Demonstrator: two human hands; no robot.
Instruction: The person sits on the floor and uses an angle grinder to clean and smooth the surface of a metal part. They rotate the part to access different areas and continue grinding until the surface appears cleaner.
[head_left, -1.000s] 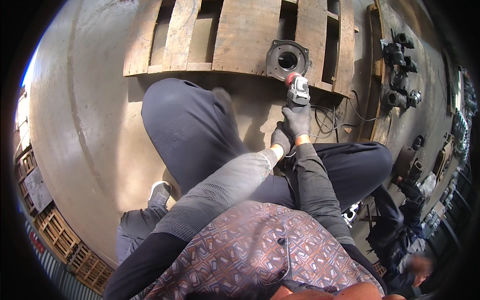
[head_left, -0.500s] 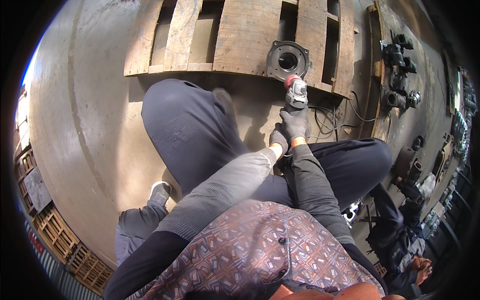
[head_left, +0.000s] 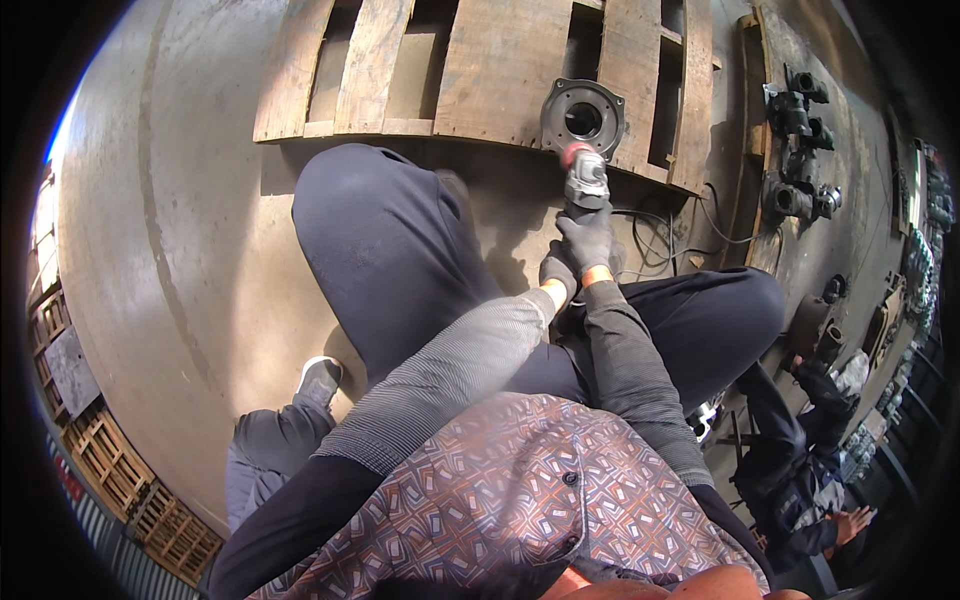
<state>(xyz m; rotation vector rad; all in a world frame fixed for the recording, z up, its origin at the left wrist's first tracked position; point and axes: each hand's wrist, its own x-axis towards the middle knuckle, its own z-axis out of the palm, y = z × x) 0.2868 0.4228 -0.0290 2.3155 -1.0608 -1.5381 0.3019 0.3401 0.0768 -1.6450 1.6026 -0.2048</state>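
Left hand (head_left: 559, 267), gloved — closed round rear of power tool (head_left: 587, 182), fingertips hidden. Flanged metal part (head_left: 607, 118) on near edge of pallet (head_left: 495, 70), 12 o'clock from both hands; tool's long axis points there, red tip (head_left: 575, 153) at part's 6-o'clock rim, contact unclear. Right hand (head_left: 588, 240) farther forward, nearer part — gripping tool's body. Cable (head_left: 672, 240) at right hand's 3 o'clock.

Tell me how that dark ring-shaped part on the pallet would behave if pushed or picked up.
The dark ring-shaped part looks like metal, so it is probably stiff and heavy for its size. It seems to lie flat on the wooden pallet, so a push would likely slide it rather than tip it.
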